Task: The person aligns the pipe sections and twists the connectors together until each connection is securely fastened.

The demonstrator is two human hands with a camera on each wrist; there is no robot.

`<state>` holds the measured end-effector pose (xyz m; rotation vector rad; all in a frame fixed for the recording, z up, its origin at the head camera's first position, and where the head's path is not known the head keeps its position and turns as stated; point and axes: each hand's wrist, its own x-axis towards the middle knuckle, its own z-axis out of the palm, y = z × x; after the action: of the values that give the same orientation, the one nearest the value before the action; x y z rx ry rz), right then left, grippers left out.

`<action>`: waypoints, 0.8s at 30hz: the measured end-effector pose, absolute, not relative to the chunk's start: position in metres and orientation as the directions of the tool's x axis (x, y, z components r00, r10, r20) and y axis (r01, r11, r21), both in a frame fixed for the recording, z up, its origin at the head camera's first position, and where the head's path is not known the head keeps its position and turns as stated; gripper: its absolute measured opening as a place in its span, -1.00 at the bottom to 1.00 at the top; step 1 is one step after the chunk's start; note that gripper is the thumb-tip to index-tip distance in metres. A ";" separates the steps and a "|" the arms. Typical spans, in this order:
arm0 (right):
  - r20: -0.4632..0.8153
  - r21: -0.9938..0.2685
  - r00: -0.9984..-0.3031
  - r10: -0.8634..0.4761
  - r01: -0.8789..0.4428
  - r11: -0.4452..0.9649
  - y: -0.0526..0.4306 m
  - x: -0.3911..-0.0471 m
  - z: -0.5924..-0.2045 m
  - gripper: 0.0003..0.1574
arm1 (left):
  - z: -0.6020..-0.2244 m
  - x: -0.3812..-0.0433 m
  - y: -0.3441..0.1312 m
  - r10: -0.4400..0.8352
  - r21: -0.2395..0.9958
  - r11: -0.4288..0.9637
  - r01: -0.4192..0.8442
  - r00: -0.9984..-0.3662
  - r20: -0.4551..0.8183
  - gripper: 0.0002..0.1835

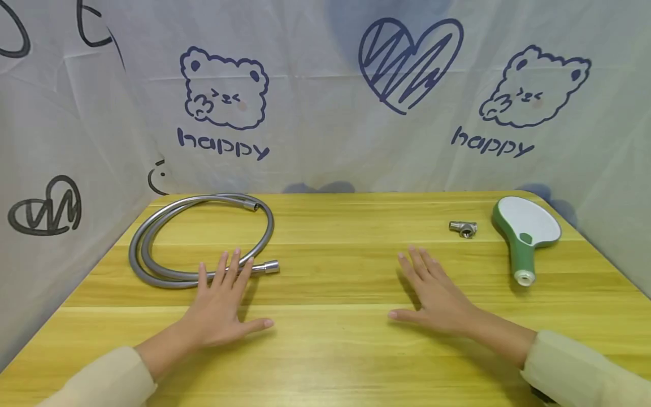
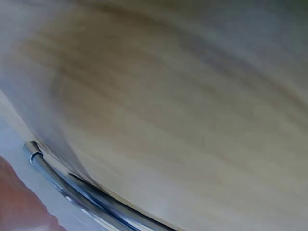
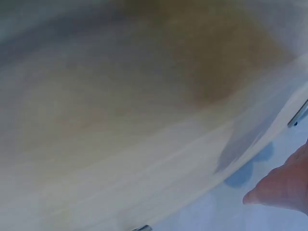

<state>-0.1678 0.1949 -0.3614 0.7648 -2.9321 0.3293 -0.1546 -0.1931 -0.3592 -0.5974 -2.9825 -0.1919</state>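
My left hand (image 1: 218, 314) is spread with straight fingers, palm down, its fingertips overlapping the near side of a coiled grey shower hose (image 1: 139, 243). The hose has metal end fittings, one of them (image 1: 272, 266) just right of those fingertips. Opposite, my right hand (image 1: 439, 302) is also spread, palm down, holding nothing. Beyond it lies a small metal tee fitting (image 1: 464, 228). Farther right is a green and white handheld shower head (image 1: 529, 226), its handle pointing toward me. The left wrist view catches part of the hose (image 2: 72, 192) beside the hand.
Everything lies on a wood-grain table (image 1: 335, 350). White cloth (image 1: 315, 102) with drawn bears and hearts hangs behind the table and along its left and right sides.
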 end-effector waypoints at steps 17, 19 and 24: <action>0.111 -0.209 -0.831 -0.546 -0.556 0.804 0.170 -0.174 -0.357 0.30 | -0.357 -0.160 -0.205 0.363 0.083 0.924 0.374 -0.924 0.119 0.18; 0.106 -0.234 -0.826 -0.554 -0.562 0.794 0.165 -0.175 -0.356 0.30 | -0.357 -0.161 -0.207 0.364 0.078 0.924 0.374 -0.924 0.119 0.18; 0.090 -0.269 -0.809 -0.581 -0.582 0.767 0.155 -0.176 -0.354 0.29 | -0.356 -0.161 -0.212 0.361 0.059 0.927 0.370 -0.925 0.120 0.17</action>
<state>-0.1757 0.1547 -0.3538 0.9713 -2.9520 0.4508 -0.1610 -0.2117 -0.3562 -0.5667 -2.9784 -0.1221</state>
